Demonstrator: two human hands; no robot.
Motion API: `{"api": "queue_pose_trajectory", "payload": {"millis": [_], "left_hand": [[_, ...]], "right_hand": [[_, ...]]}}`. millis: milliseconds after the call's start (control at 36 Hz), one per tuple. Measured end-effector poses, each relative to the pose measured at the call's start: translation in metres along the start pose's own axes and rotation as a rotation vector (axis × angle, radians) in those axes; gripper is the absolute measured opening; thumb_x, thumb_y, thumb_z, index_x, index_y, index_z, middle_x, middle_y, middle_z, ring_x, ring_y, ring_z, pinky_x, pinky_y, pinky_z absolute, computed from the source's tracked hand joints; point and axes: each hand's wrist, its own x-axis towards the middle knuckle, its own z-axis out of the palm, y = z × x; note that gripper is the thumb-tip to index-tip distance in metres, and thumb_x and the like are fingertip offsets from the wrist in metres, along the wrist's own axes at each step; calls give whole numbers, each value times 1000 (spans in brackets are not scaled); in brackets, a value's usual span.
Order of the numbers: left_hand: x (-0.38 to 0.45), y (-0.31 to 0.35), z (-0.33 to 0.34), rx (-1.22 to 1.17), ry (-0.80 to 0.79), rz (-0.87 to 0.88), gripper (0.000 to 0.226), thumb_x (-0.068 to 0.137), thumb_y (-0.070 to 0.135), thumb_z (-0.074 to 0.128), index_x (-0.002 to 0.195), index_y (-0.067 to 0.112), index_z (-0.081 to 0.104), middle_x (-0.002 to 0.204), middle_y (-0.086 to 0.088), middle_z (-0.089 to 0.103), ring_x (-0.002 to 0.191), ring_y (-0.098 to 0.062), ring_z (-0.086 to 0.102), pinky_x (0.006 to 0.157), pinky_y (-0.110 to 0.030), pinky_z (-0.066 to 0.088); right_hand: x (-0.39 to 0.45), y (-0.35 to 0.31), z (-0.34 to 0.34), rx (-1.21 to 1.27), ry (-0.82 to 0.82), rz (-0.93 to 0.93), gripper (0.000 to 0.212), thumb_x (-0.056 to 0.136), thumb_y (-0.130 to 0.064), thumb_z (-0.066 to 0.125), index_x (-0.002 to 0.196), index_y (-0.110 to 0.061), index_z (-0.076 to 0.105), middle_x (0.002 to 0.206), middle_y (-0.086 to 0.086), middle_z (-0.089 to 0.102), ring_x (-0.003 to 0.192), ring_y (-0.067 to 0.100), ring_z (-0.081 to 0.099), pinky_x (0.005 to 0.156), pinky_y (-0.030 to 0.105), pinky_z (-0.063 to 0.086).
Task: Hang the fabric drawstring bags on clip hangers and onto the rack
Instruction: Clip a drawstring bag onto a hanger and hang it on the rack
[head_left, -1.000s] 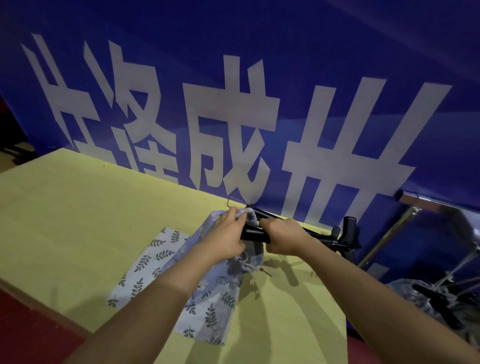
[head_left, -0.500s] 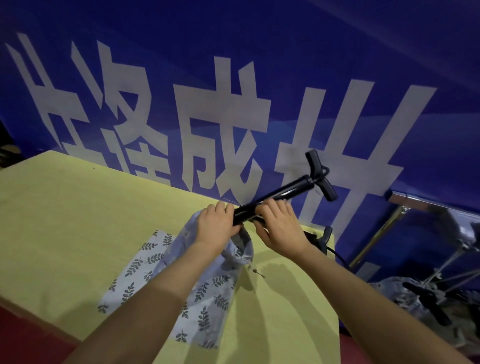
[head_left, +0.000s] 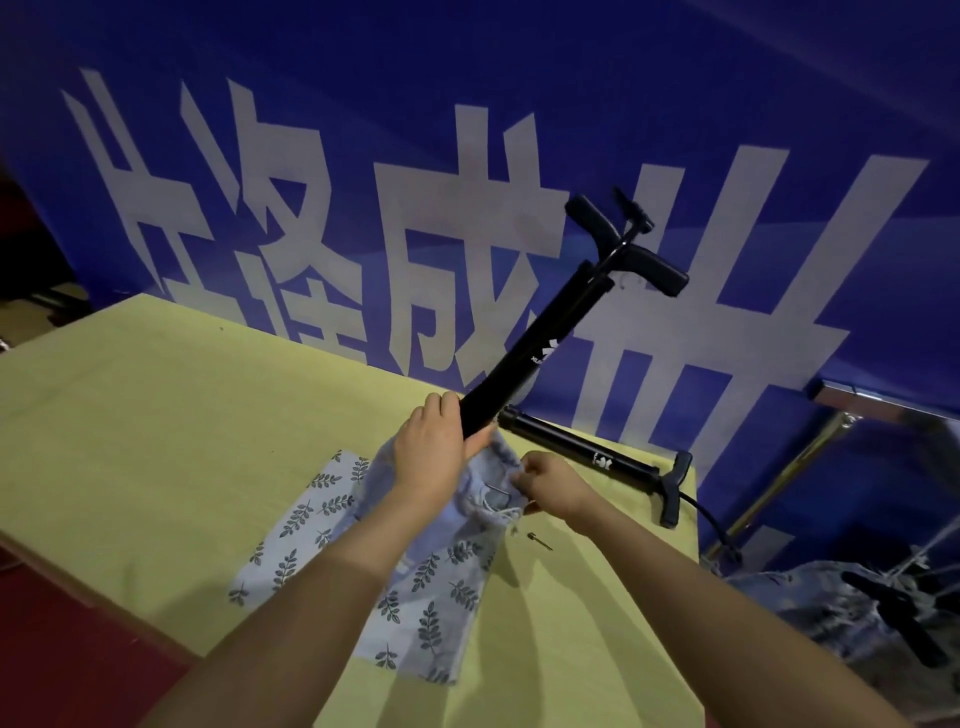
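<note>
A pale blue drawstring bag (head_left: 415, 582) with a dark leaf print lies on the yellow table (head_left: 156, 441). My left hand (head_left: 434, 447) grips the lower end of a black hand pump (head_left: 540, 343), which tilts up to the right with its T-handle high against the banner. The pump's lower end sits at the bag's open mouth. My right hand (head_left: 550, 486) pinches the bag's rim and white drawstring beside it. No clip hanger shows.
A second black pump (head_left: 587, 454) lies on the table's far edge with a hose. A small metal pin (head_left: 539, 541) rests near the bag. A blue banner (head_left: 519, 156) stands behind. At lower right, another leaf-print bag (head_left: 810, 608) hangs by a metal rack (head_left: 779, 478).
The pump has swung from lying flat to steeply tilted, handle up. My right hand let go of the pump and moved down to the bag's rim and string.
</note>
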Motion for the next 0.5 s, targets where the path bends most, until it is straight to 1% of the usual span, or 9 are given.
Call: {"api": "queue_pose_trajectory", "payload": {"millis": [83,139,194,222,278,333,361,417,500], "left_hand": [[0,-2,1,-13,-16,-36,50,64,53,73,69,7,54,58,-5,52,44,-20,53,36,-19,34],[-2,-3,3,-19,-30,-55,50,62,50,78,71,7,55,59,-6,53,45,-20,54,36,-20,35],[-4,-2,3,-31,-56,-67,50,64,51,76,72,7,55,60,-6,53,45,-20,54,36,-21,36],[-5,-2,3,-31,-73,-71,49,66,52,73,72,7,56,60,-6,52,45,-21,54,36,-21,36],[-7,-3,2,-22,-115,-72,48,67,53,69,73,7,57,62,-7,53,45,-22,55,36,-21,37],[-7,-2,0,-16,-169,-75,47,62,45,80,76,6,58,65,-9,55,48,-24,57,36,-24,38],[-7,0,-1,-19,-196,-78,45,58,36,86,76,6,58,66,-9,56,50,-25,58,37,-25,39],[-4,4,-7,-13,-235,-67,41,57,26,87,78,5,58,70,-11,57,55,-26,60,41,-27,40],[1,7,-14,-76,-302,-97,35,85,33,63,106,6,55,100,-11,56,88,-28,58,65,-31,41]], "right_hand": [[-3,-10,-3,119,121,-70,9,98,-14,45,98,-9,52,88,12,56,70,21,53,63,32,46],[-8,-22,-6,170,178,-133,19,100,-12,39,117,-12,48,92,5,56,64,22,52,54,25,46],[-14,-37,-11,245,230,-206,23,101,-10,34,116,-16,51,89,0,58,72,45,56,56,39,50],[-15,-44,-14,284,249,-234,25,101,-10,33,112,-16,54,89,0,61,82,47,58,64,47,53],[-17,-58,-19,351,268,-268,30,100,-6,32,109,-13,59,93,2,65,88,33,64,74,41,55],[-19,-67,-25,388,262,-282,29,97,-3,35,110,-11,60,92,1,64,87,18,62,73,23,51],[-20,-70,-26,407,251,-292,26,96,-4,38,109,-12,59,93,5,64,87,18,61,73,21,48],[-18,-71,-28,447,252,-311,20,96,-12,47,111,-9,59,103,16,64,92,26,61,75,23,48],[-13,-72,-27,542,304,-304,30,92,-27,60,113,-5,59,108,12,68,99,20,66,86,31,53]]}}
